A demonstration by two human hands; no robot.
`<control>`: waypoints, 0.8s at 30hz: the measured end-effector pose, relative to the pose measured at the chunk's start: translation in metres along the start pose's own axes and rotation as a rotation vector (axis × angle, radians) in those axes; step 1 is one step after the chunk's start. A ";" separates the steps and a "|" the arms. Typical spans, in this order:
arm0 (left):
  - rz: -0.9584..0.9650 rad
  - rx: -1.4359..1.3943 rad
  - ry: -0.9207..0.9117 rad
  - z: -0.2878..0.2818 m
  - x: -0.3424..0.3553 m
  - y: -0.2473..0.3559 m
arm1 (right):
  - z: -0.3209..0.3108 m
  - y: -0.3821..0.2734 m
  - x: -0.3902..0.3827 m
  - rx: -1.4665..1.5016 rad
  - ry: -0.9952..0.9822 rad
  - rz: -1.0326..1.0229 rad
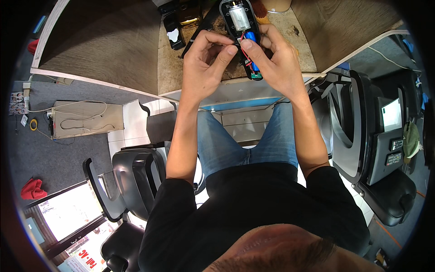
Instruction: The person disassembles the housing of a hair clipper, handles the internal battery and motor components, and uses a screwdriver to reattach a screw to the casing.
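Up front, left hand (206, 61) and right hand (272, 56) pinch the open black casing (241, 34) between them.

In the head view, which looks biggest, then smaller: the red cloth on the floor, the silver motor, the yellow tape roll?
1. Red cloth
2. Silver motor, only slightly smaller, and nearer the camera, so this order is unsure
3. Yellow tape roll, clearly smallest

Opened device shell (229, 20): black, with a silver metal motor (239, 18), blue cell (252, 37), red wires (245, 51) and a green circuit board (257, 75). Worktop (113, 41): brown wood grain, pale edging. Mat (174, 68): tan, stained. Jeans (247, 140): faded blue. Shirt (253, 208): black. Chairs (136, 177): glossy black. Floor (50, 154): grey. Rag (31, 189): red. Cardboard (86, 119): beige, with a pale cord across it.
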State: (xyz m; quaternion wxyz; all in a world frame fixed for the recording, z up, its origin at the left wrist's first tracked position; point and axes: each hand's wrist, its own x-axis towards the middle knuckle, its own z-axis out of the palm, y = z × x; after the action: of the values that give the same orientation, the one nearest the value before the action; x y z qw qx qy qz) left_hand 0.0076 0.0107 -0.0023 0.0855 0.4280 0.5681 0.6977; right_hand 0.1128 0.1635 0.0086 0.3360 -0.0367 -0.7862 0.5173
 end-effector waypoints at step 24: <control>-0.007 0.016 0.014 -0.001 0.000 -0.001 | 0.000 0.002 0.000 -0.011 0.001 -0.013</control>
State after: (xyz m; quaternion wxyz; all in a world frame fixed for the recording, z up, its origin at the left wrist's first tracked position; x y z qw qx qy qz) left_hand 0.0070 0.0105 -0.0028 0.0805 0.4217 0.5756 0.6960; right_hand 0.1120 0.1643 0.0067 0.3395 -0.0339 -0.7891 0.5108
